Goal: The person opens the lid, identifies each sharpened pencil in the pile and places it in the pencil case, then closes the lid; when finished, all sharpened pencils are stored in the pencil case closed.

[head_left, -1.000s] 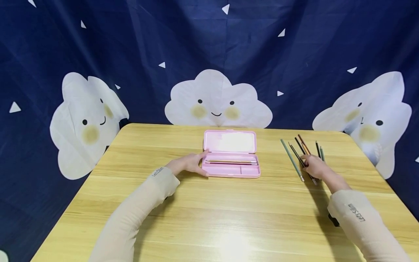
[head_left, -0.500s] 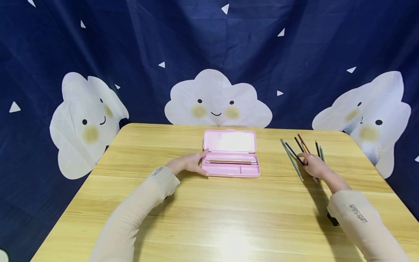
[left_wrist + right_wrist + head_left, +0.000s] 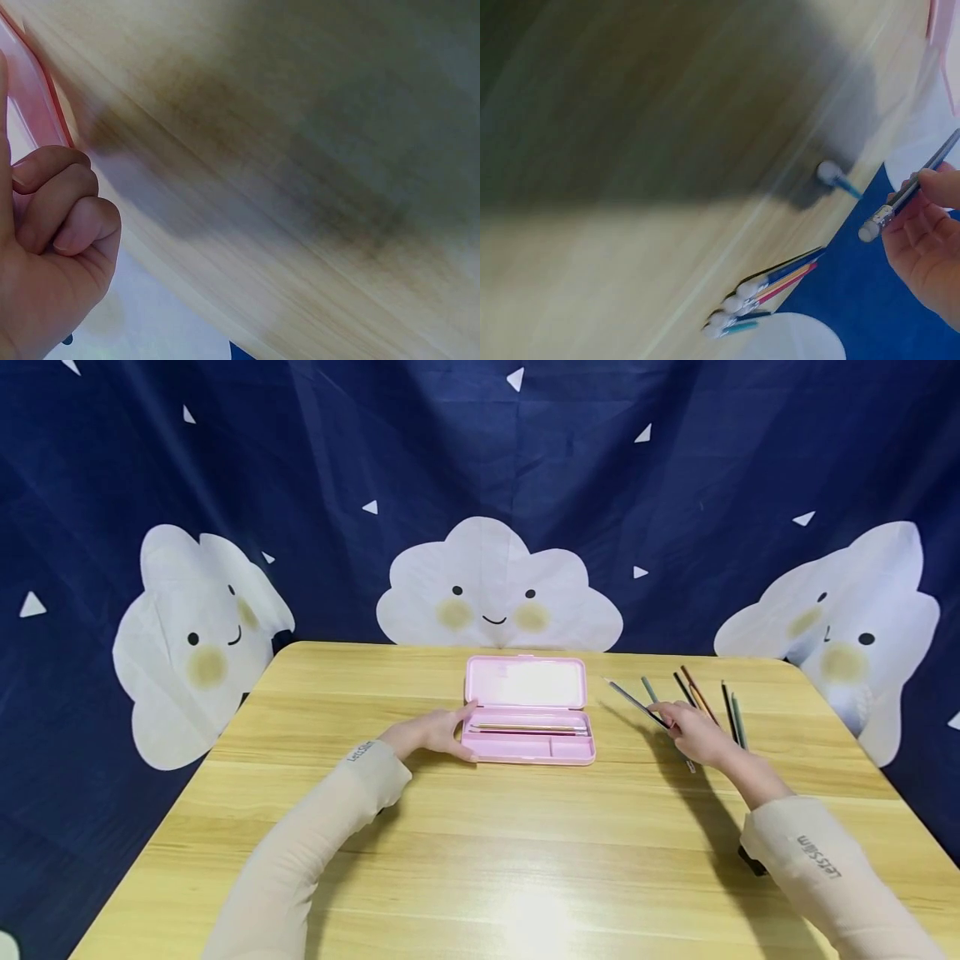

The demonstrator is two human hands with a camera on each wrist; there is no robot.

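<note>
A pink pencil case (image 3: 510, 750) lies with its lid up at the back middle of the table, a few pencils (image 3: 529, 728) in its rear compartment. My left hand (image 3: 435, 733) grips its left end between thumb and index finger; in the left wrist view the other fingers (image 3: 60, 191) curl beside the pink edge. My right hand (image 3: 701, 737) pinches a dark pencil (image 3: 633, 700) near its eraser end, its tip pointing up and left toward the case. The right wrist view shows that pencil's white eraser and metal band (image 3: 877, 221) sticking out past the thumb.
Under and behind my right hand lies a green pencil (image 3: 649, 688), partly hidden. To its right are several more pencils (image 3: 699, 695), with two dark and green ones (image 3: 738, 718) furthest right. A blue curtain with clouds (image 3: 498, 585) hangs behind the wooden table (image 3: 480, 835).
My right hand has lifted the dark pencil from the group and moved left with it, the tip now nearer the case. The left hand and the case have stayed in place.
</note>
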